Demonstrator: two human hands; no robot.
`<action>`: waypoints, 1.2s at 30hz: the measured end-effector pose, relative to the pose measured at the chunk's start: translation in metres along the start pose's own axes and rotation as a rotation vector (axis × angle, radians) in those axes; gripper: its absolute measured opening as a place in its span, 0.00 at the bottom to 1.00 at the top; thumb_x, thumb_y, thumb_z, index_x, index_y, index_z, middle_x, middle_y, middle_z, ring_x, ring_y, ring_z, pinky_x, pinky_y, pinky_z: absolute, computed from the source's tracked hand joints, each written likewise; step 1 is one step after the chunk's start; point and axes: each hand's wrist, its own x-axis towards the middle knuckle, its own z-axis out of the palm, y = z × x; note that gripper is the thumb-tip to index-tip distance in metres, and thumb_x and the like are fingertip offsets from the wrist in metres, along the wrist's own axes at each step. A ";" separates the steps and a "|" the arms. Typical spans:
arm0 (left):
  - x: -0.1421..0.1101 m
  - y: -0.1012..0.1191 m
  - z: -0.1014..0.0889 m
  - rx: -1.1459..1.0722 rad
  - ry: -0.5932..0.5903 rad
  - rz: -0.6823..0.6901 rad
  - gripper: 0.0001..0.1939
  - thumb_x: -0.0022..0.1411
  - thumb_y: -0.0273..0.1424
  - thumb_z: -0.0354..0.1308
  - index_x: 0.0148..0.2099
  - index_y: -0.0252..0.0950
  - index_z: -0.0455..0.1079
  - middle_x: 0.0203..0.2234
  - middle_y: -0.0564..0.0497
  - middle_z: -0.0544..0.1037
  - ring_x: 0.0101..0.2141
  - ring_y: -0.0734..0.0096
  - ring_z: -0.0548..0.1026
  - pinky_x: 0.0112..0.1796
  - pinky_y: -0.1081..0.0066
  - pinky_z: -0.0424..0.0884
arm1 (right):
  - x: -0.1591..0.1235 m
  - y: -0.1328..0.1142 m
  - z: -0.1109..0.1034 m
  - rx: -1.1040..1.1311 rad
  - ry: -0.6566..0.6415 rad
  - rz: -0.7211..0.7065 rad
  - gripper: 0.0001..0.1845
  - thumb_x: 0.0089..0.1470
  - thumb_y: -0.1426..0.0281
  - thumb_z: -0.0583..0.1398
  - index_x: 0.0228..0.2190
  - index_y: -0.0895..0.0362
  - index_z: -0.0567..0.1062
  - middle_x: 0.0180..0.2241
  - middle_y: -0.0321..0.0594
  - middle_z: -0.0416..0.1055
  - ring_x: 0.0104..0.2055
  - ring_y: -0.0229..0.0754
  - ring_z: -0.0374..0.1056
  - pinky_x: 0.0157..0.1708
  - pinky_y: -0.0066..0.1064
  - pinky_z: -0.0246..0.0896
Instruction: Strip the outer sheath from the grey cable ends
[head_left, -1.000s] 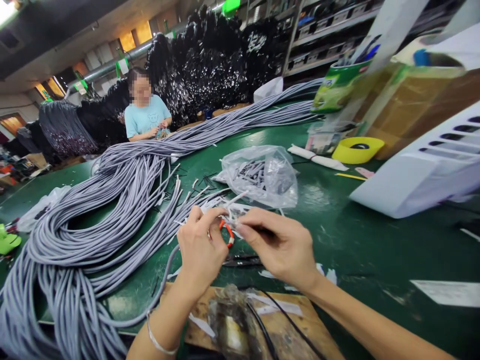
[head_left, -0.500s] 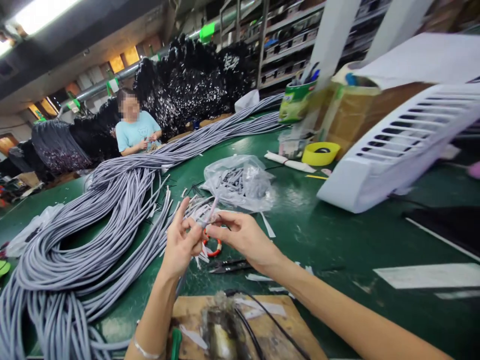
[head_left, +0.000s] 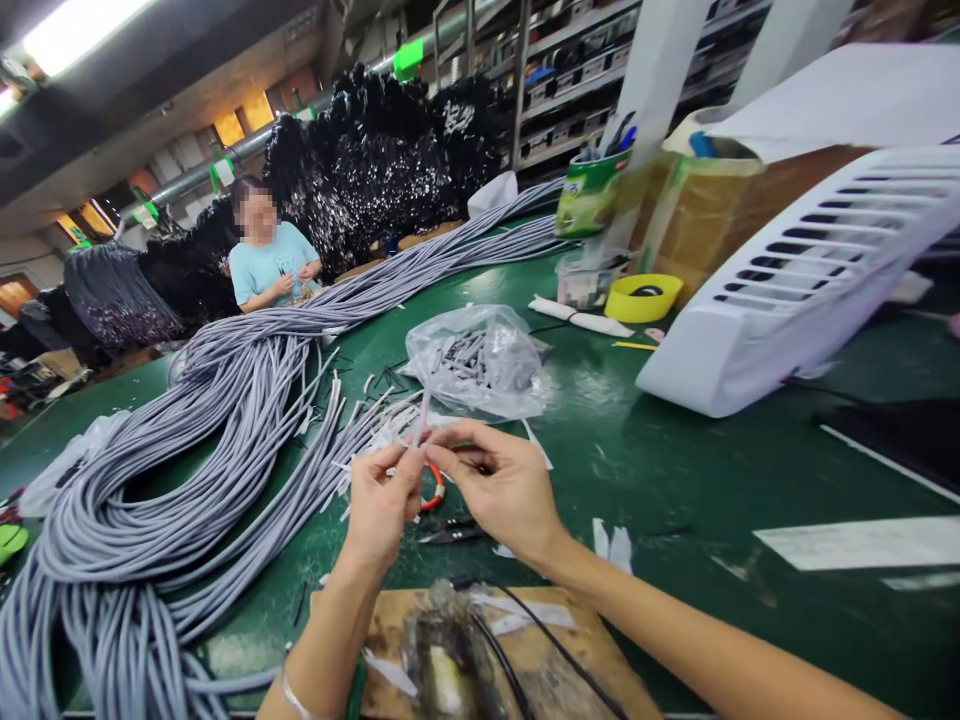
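Over the green table, my left hand (head_left: 384, 500) is closed, thumb and fingers pinched on a thin grey cable (head_left: 422, 415) whose end points up. My right hand (head_left: 501, 485) meets it from the right, its thumb and fingertips pressed together at the same spot on the cable. Any small piece between the right fingertips is hidden. Right behind the hands lie loose grey cable ends (head_left: 360, 435) with white strands. Partly covered by my hands is an orange-red ring-shaped handle (head_left: 437, 490), and below it are dark snips (head_left: 451, 532).
A large bundle of grey cables (head_left: 112, 480) covers the left side. A clear bag of small grey parts (head_left: 480, 360) lies behind my hands. Nearer stands a wooden board (head_left: 555, 650) with a metal fixture. A white slatted casing (head_left: 787, 300) is at right; a co-worker (head_left: 274, 262) sits beyond.
My left index finger was raised and has come down to the cable, closing the pinch. Both hands have drawn together at the cable. The camera view has shifted slightly.
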 end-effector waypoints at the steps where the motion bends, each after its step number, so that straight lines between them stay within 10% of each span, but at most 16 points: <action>1: 0.000 0.001 -0.001 -0.037 0.035 0.006 0.25 0.44 0.44 0.64 0.37 0.28 0.73 0.10 0.63 0.50 0.11 0.90 0.45 0.14 0.81 0.39 | -0.001 -0.001 0.000 -0.046 -0.014 -0.070 0.05 0.45 0.71 0.59 0.20 0.58 0.72 0.19 0.35 0.69 0.16 0.31 0.60 0.16 0.22 0.57; 5: 0.002 0.007 -0.004 -0.174 0.143 0.014 0.21 0.42 0.40 0.65 0.37 0.31 0.73 0.11 0.62 0.55 0.11 0.90 0.48 0.13 0.83 0.42 | -0.004 -0.002 0.001 -0.151 -0.061 -0.217 0.05 0.47 0.73 0.59 0.21 0.58 0.72 0.17 0.33 0.69 0.16 0.30 0.60 0.16 0.21 0.56; 13: 0.012 0.001 -0.010 -0.300 0.402 0.001 0.14 0.41 0.37 0.64 0.22 0.30 0.67 0.13 0.57 0.64 0.10 0.83 0.61 0.10 0.82 0.48 | -0.005 0.002 0.002 -0.077 -0.011 -0.079 0.05 0.46 0.72 0.59 0.21 0.58 0.70 0.17 0.33 0.68 0.15 0.30 0.63 0.15 0.18 0.58; 24: 0.012 0.012 -0.012 -0.580 0.523 -0.115 0.15 0.65 0.28 0.42 0.24 0.34 0.55 0.15 0.59 0.58 0.09 0.85 0.59 0.10 0.84 0.46 | -0.003 0.008 0.006 -0.021 -0.080 0.041 0.05 0.44 0.70 0.59 0.20 0.57 0.69 0.18 0.34 0.68 0.18 0.32 0.66 0.19 0.20 0.61; 30: 0.010 0.020 -0.024 -0.655 0.286 -0.168 0.20 0.60 0.45 0.44 0.30 0.33 0.62 0.21 0.53 0.66 0.13 0.82 0.60 0.11 0.81 0.52 | 0.000 0.014 0.007 0.046 -0.127 0.189 0.09 0.43 0.64 0.60 0.20 0.57 0.68 0.18 0.34 0.66 0.19 0.33 0.63 0.19 0.23 0.61; 33: 0.008 0.020 -0.027 -0.585 -0.002 -0.262 0.18 0.56 0.40 0.53 0.37 0.27 0.68 0.22 0.52 0.68 0.12 0.87 0.54 0.11 0.83 0.50 | 0.004 0.015 0.006 0.041 -0.183 0.245 0.12 0.41 0.62 0.61 0.20 0.58 0.69 0.19 0.35 0.66 0.20 0.34 0.62 0.20 0.24 0.60; 36: 0.008 0.017 -0.025 -0.528 -0.035 -0.252 0.11 0.51 0.32 0.59 0.33 0.28 0.71 0.21 0.55 0.68 0.11 0.91 0.50 0.11 0.84 0.48 | 0.005 0.016 0.005 0.036 -0.229 0.266 0.13 0.41 0.61 0.61 0.20 0.59 0.69 0.19 0.35 0.65 0.21 0.34 0.61 0.22 0.25 0.61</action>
